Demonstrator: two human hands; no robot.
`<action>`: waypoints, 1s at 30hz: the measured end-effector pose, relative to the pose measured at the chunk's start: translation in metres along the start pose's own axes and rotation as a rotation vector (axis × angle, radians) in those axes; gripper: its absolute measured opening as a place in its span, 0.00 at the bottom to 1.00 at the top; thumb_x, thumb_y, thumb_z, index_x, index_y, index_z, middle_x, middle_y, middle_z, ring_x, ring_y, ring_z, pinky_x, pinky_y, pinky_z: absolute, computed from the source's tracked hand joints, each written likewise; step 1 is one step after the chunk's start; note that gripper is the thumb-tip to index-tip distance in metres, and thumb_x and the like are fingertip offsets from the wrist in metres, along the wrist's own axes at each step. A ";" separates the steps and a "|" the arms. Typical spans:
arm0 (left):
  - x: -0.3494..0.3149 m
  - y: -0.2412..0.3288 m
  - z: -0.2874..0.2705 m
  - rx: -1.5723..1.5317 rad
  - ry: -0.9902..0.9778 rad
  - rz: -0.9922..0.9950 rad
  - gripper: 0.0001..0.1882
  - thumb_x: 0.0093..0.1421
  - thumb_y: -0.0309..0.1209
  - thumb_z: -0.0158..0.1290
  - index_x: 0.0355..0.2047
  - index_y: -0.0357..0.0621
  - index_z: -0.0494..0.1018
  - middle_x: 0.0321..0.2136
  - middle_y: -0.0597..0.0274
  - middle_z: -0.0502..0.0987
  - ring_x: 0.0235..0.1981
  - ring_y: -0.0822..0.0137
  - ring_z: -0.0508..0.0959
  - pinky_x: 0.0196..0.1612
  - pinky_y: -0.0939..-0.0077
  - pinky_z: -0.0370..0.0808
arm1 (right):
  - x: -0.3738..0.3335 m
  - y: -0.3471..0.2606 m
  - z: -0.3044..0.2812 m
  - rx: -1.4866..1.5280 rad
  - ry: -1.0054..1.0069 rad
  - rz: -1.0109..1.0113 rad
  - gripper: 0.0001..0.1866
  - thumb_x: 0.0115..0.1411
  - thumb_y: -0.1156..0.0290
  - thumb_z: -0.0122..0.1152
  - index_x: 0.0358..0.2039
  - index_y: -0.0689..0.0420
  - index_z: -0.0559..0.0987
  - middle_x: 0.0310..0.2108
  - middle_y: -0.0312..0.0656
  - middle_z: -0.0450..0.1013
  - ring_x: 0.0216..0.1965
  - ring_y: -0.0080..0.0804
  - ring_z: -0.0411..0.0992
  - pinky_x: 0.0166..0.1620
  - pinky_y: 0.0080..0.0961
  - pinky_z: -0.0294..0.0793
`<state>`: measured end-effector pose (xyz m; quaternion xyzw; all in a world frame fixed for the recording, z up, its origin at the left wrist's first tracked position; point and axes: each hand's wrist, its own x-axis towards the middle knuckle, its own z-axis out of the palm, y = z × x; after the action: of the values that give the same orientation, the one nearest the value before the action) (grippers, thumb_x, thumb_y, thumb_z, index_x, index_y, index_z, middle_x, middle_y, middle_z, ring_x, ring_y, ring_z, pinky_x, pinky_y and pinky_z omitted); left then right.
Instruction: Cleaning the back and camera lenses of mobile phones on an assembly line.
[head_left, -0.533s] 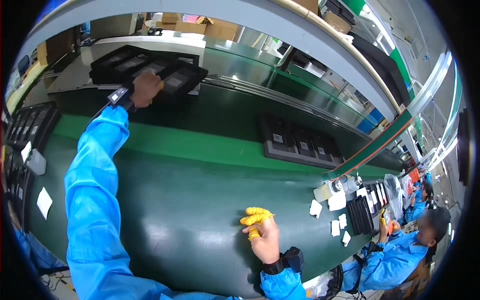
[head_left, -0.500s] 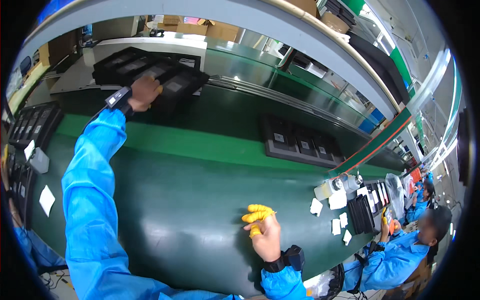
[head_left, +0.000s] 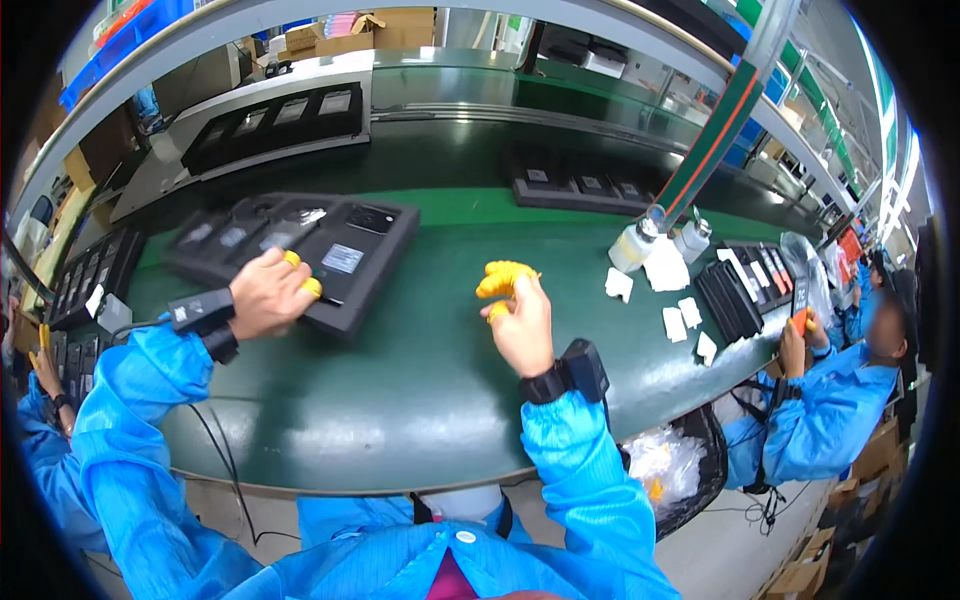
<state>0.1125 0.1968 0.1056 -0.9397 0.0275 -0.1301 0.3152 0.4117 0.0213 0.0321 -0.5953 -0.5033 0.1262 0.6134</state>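
My left hand (head_left: 268,296), with yellow finger cots on its fingertips, is closed on the near edge of a black tray (head_left: 385,262). The tray is tilted and blurred at its left end. Its compartments hold several flat dark rectangular pieces, one with a white label (head_left: 342,259) and others under shiny film. To the right of the tray, my right hand (head_left: 522,325) is raised over the green table (head_left: 430,370). Its cot-covered fingers are loosely bent, the thumb apart from them, and nothing shows between them.
Behind, one black tray (head_left: 275,125) lies on a light board and another (head_left: 580,190) on the belt. At right are bottles (head_left: 634,246), white wipes (head_left: 675,322), black trays (head_left: 728,300) and a co-worker (head_left: 815,410). Another person's hand (head_left: 45,370) shows at far left.
My left hand has brought the black tray from the far side toward me, uncovering the tray on the light board. The right hand stays loosely bent; the view has shifted.
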 end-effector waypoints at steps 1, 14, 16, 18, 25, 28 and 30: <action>0.006 0.016 -0.008 -0.064 -0.039 -0.019 0.14 0.42 0.33 0.59 0.30 0.45 0.71 0.28 0.61 0.71 0.32 0.63 0.74 0.39 0.69 0.68 | 0.003 -0.001 -0.002 -0.015 0.006 -0.003 0.23 0.46 0.92 0.46 0.43 0.65 0.76 0.43 0.47 0.72 0.40 0.36 0.77 0.36 0.26 0.80; 0.116 0.129 -0.010 -0.156 0.012 -0.254 0.12 0.51 0.33 0.55 0.32 0.36 0.72 0.27 0.55 0.72 0.34 0.59 0.74 0.39 0.66 0.67 | 0.026 0.030 -0.040 -0.189 0.178 0.237 0.15 0.50 0.84 0.51 0.39 0.62 0.79 0.37 0.47 0.77 0.38 0.38 0.78 0.44 0.29 0.76; 0.109 0.121 -0.015 -0.295 -0.022 -0.224 0.23 0.51 0.41 0.59 0.39 0.33 0.73 0.32 0.52 0.72 0.37 0.58 0.74 0.41 0.65 0.68 | 0.026 0.027 -0.039 -0.198 0.142 0.296 0.11 0.54 0.80 0.57 0.40 0.62 0.80 0.36 0.46 0.79 0.38 0.37 0.79 0.44 0.29 0.76; 0.092 0.113 -0.026 -0.475 -0.019 -0.318 0.39 0.47 0.55 0.64 0.47 0.31 0.72 0.38 0.50 0.72 0.40 0.53 0.74 0.44 0.62 0.69 | 0.024 0.028 -0.034 -0.218 0.112 0.305 0.10 0.56 0.77 0.59 0.39 0.62 0.80 0.35 0.46 0.79 0.38 0.37 0.79 0.44 0.29 0.76; -0.024 0.052 -0.029 -0.243 0.162 -1.009 0.17 0.43 0.26 0.56 0.36 0.37 0.72 0.46 0.39 0.72 0.42 0.39 0.73 0.48 0.52 0.72 | 0.009 0.003 -0.014 -0.445 -0.054 0.240 0.19 0.56 0.61 0.72 0.38 0.64 0.78 0.31 0.47 0.79 0.33 0.39 0.79 0.39 0.32 0.77; -0.100 0.025 -0.005 0.043 0.007 -1.330 0.15 0.42 0.24 0.55 0.33 0.35 0.74 0.46 0.40 0.69 0.43 0.40 0.74 0.44 0.53 0.75 | 0.007 0.003 -0.021 -0.521 -0.060 0.234 0.22 0.53 0.60 0.74 0.40 0.63 0.77 0.32 0.49 0.78 0.34 0.41 0.78 0.41 0.33 0.76; -0.135 0.022 0.005 -0.005 -0.075 -1.494 0.13 0.52 0.30 0.58 0.34 0.34 0.74 0.44 0.40 0.71 0.44 0.39 0.74 0.46 0.52 0.75 | 0.007 -0.004 -0.019 -0.571 -0.049 0.262 0.23 0.53 0.60 0.74 0.40 0.65 0.77 0.33 0.50 0.78 0.35 0.42 0.78 0.41 0.34 0.76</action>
<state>-0.0161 0.2002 0.0583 -0.7127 -0.6286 -0.2773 0.1414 0.4277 0.0143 0.0432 -0.8001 -0.4522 0.0718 0.3876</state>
